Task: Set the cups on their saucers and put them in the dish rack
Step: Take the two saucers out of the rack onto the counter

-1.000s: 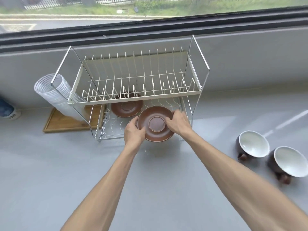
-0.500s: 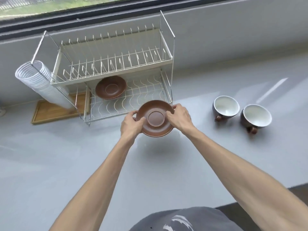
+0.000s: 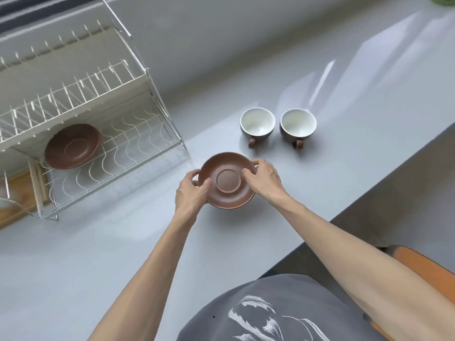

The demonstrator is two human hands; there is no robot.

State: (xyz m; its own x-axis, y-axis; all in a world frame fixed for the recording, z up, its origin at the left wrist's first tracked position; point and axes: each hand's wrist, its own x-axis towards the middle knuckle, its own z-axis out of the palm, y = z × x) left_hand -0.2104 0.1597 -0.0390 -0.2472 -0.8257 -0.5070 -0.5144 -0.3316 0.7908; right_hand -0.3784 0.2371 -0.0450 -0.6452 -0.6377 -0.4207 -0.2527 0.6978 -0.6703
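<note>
Hands: we hold one brown saucer (image 3: 227, 180) by opposite edges, our left hand (image 3: 190, 192) clasping its left rim and our right hand (image 3: 263, 178) its right rim, thumbs over the top.

Saucer in hand: it sits face up and roughly level, low over the grey counter (image 3: 123, 242); whether it touches the surface we cannot tell.

Cups: two brown cups with white insides stand upright on the counter beyond the saucer and to its right, the nearer cup (image 3: 257, 124) just left of the farther cup (image 3: 298, 125), handles turned toward us.

Key relation: the cups lie ahead and to the right of our hands, so our right hand is the nearer one; the nearer cup is close to the saucer's far edge but apart from it.

Dish rack: the wire dish rack (image 3: 157, 94) stands to the left of the hands, with a second saucer (image 3: 72, 146) lying on its lower tier; the upper tier shows only bare prongs.

Edges: a wooden board (image 3: 14, 198) peeks out beneath the rack's left end.

Our reading: neither cup is on a saucer yet. The saucer likely gets set down near the cups, freeing our right hand to lift the nearer cup onto it.
</note>
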